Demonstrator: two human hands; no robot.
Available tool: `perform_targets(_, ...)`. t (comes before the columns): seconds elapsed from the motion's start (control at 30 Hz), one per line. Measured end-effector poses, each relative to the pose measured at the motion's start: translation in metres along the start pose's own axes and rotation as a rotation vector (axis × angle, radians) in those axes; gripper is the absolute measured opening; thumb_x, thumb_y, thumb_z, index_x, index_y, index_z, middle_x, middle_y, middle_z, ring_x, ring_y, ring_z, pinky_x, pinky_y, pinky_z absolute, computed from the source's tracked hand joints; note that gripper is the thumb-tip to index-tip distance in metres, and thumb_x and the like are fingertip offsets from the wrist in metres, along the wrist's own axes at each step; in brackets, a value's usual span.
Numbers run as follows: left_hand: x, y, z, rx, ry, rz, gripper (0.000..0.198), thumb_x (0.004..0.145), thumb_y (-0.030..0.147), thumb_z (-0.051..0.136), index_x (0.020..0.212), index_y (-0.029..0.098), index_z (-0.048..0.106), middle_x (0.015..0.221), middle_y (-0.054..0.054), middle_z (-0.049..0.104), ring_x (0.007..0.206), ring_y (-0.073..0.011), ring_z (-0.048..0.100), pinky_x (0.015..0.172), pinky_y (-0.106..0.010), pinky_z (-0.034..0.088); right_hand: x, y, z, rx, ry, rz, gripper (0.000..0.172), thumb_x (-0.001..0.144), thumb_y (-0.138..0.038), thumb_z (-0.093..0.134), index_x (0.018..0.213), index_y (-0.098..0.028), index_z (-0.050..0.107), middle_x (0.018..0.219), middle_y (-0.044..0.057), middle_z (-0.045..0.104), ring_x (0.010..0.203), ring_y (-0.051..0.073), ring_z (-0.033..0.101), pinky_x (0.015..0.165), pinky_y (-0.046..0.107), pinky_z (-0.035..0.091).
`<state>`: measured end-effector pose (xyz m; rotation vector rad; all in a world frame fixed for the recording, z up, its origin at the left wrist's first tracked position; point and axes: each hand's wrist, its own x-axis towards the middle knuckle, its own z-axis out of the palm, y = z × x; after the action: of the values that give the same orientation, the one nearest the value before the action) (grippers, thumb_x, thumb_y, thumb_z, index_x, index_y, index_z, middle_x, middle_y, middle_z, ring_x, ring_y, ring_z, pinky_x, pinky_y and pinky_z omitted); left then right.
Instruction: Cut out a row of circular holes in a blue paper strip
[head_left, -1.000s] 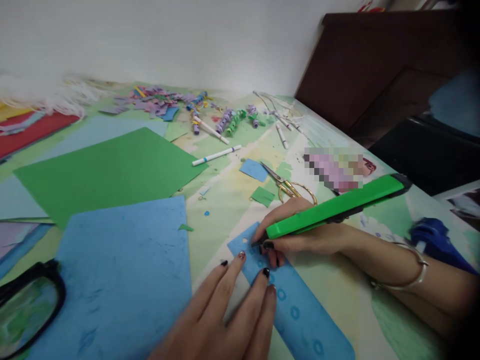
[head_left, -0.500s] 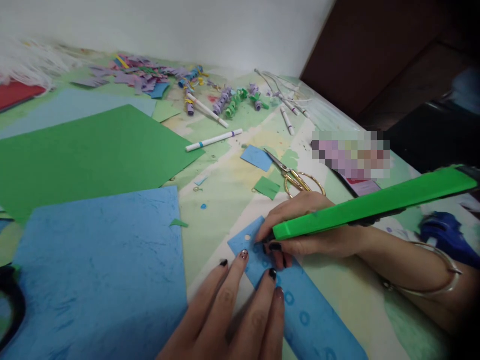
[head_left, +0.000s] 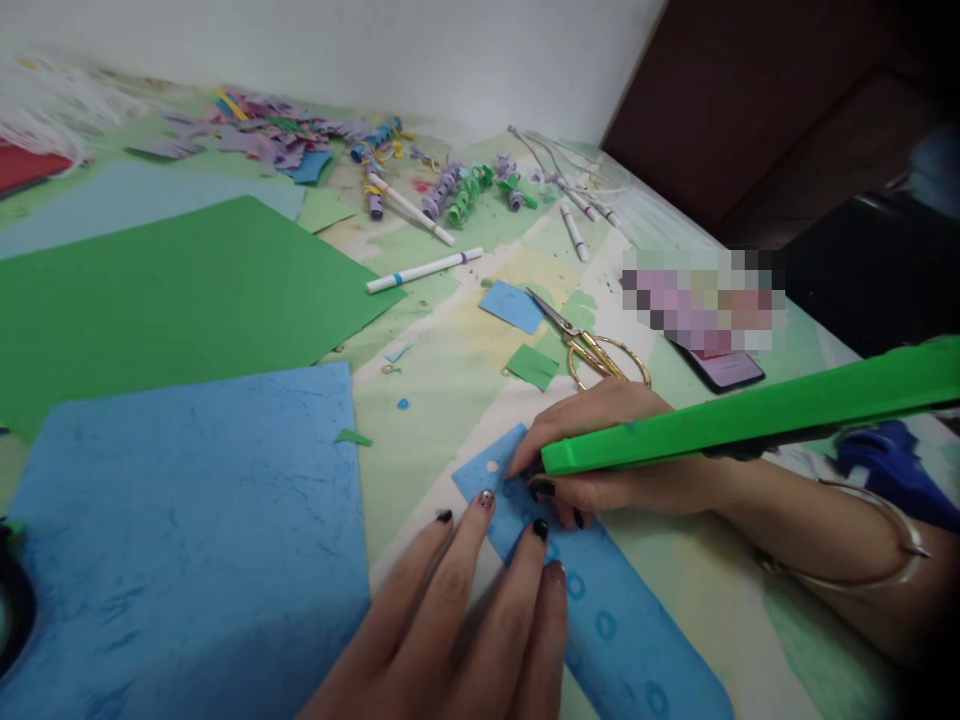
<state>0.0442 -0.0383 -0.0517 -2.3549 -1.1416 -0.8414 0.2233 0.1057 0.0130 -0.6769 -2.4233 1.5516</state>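
A blue strip [head_left: 637,610] lies slantwise on the table, with a row of drawn rings and one punched-through hole near its far end. My left hand [head_left: 465,610] rests on the strip and its left edge, fingers spread. Pinched in my right hand [head_left: 615,460] is a long green tool [head_left: 735,400], which looks like a craft knife. Its dark tip end points down at the strip beside the hole; the blade itself is hidden by my fingers. Gold-handled scissors [head_left: 589,345] lie just beyond my right hand.
Left are a large blue sheet [head_left: 195,530] and a green sheet [head_left: 180,290]. White markers [head_left: 424,270], curled pieces [head_left: 469,195] and a scrap pile [head_left: 270,130] lie farther back. A phone [head_left: 724,368] and a dark blue object [head_left: 889,465] sit at right.
The view has shifted slightly, moving the scene a little up and left. The fingers of my right hand have shifted a little on the strip; both hands stay at the same end.
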Motion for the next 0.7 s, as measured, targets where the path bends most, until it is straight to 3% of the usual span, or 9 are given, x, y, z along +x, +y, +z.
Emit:
perform_targets(0.2,0.0002,-0.0009,-0.0022,-0.033,-0.013,0.001,0.027,0.095,0.02,0.043,0.111,0.019,0.065,0.12,-0.002,0.063,0.128,-0.0306,0.049,0.11,-0.043,0.036,-0.0002,-0.0037,0.0019,-0.201,0.079,0.008,0.016,0.077,-0.014,0.065,0.091,-0.016,0.073,0.062,-0.001,0.071,0.058,0.011,0.069,0.058,0.016,0.055)
perform_targets(0.43,0.0004,-0.0004,-0.0067,-0.042,-0.064,-0.006,0.026,0.094,0.015,0.046,0.113,0.018,0.064,0.12,-0.002,0.062,0.128,-0.0311,0.048,0.108,-0.043,0.036,-0.0009,-0.0057,0.0017,-0.103,0.044,0.043,0.015,0.078,-0.012,0.062,0.091,-0.014,0.071,0.06,-0.003,0.071,0.052,0.009,0.068,0.054,0.013,0.055)
perform_targets(0.7,-0.0008,0.0002,-0.006,-0.032,-0.045,-0.008,0.025,0.094,0.016,0.046,0.113,0.019,0.063,0.12,-0.002,0.062,0.129,-0.0311,0.047,0.108,-0.043,0.038,-0.0006,-0.0061,0.0025,-0.031,0.029,0.112,0.017,0.078,-0.01,0.063,0.093,-0.014,0.07,0.06,-0.004,0.069,0.052,0.009,0.068,0.053,0.013,0.056)
